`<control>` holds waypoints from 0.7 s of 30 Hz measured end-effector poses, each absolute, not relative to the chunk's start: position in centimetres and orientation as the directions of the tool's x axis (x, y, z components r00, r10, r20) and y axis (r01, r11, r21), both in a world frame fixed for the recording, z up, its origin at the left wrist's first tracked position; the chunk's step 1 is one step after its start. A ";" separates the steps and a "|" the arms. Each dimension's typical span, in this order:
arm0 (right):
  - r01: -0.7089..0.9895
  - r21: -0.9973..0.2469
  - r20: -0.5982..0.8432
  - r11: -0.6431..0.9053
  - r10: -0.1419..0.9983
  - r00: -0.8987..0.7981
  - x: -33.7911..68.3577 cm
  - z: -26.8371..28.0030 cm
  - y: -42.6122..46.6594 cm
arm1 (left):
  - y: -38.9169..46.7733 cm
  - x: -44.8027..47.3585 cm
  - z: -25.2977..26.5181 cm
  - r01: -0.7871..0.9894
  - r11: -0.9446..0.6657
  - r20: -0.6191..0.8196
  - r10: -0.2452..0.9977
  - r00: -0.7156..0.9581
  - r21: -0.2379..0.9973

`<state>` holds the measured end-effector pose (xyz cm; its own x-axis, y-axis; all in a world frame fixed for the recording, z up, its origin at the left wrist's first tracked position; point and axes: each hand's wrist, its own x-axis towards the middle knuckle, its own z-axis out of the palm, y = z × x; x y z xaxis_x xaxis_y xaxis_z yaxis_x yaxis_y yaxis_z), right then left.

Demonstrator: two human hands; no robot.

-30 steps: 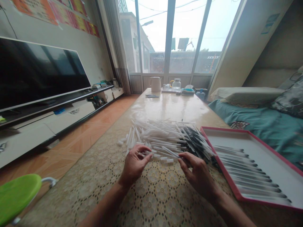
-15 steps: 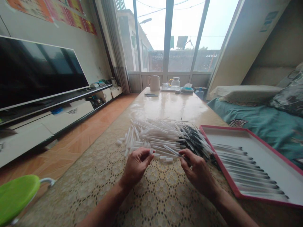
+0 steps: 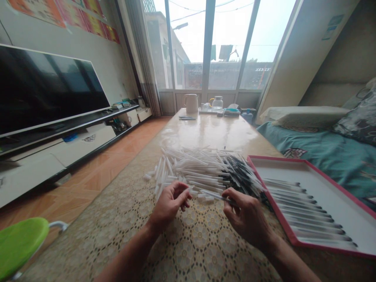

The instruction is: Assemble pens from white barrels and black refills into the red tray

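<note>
My left hand (image 3: 173, 199) pinches a small white pen cap (image 3: 190, 188) between thumb and forefinger, its other fingers curled. Opposite it, my right hand (image 3: 243, 209) grips a slim pen (image 3: 212, 194) whose pale end points left towards the cap. Cap and pen tip are apart. Just beyond both hands lies a heap of white pen barrels (image 3: 202, 162). Black pen refills (image 3: 239, 172) are piled against its right side. Several loose white caps (image 3: 205, 197) rest on the patterned tablecloth between my hands.
To the right, a shallow pink-edged box (image 3: 331, 192) holds a row of pens (image 3: 311, 215) with dark ends. A beige jug (image 3: 191, 104), a glass pitcher (image 3: 217, 103) and a tissue pack (image 3: 232, 111) stand at the table's far end. A green stool (image 3: 23, 243) is at lower left.
The pen in my right hand has tipped lower and flatter, its pale end moving left. My left hand has turned slightly, bringing the cap round towards the pen.
</note>
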<state>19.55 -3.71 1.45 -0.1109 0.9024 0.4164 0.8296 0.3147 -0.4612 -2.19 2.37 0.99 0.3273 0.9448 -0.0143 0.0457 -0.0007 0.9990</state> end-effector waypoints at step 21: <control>0.821 -0.410 0.367 0.397 0.896 -0.250 19.3 0.3 -3.4 | 2.3 -1.3 -0.3 0.071 0.086 -0.108 0.892 0.439 0.994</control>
